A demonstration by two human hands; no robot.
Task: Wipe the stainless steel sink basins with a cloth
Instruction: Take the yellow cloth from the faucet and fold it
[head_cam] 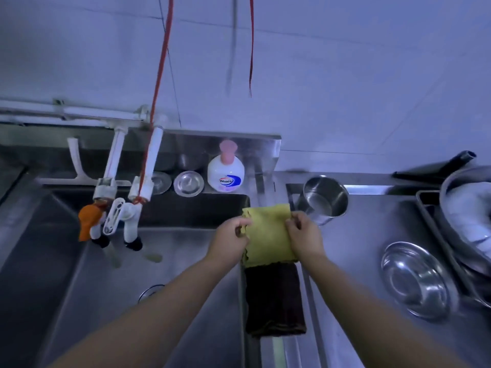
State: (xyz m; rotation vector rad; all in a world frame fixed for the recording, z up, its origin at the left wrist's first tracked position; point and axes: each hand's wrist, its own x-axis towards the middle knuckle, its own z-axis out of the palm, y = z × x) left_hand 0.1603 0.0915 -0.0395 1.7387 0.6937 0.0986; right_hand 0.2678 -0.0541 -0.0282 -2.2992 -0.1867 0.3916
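Head view: we look down on a steel sink unit with both our forearms reaching in from the bottom edge.
Left hand: our left hand (231, 236) has its fingers curled round the bunched left edge of the yellow cloth (268, 235).
Right hand: our right hand (303, 232) pinches the cloth's right edge, fingers bent over it.
Cloth position: we hold the yellow cloth spread flat between both hands, over the divider (268, 349) that separates the left basin (159, 261) from the steel worktop (358, 248) on the right.
Cloth axis: its long axis runs away from us toward the back wall, with the far edge near the splashback and the ragged near edge toward our body.
Second cloth: a dark brown cloth (275, 298) hangs over the same divider, its far end just under the yellow cloth's near edge; its long axis lies the same way.
Taps: two white taps (127, 208) slope down over the left basin's back corner, one carrying an orange piece (89, 219).
Drain: part of the round drain (151, 290) shows beside our left forearm.
Back ledge: a white soap bottle (225, 171) with a pink pump stands beside two small round steel lids (188, 183).
Right side: a steel pot (325, 197) stands just beyond our right hand; a steel bowl (414, 280) lies nearer us on the worktop, and stacked dishes (470, 216) sit at the far right.
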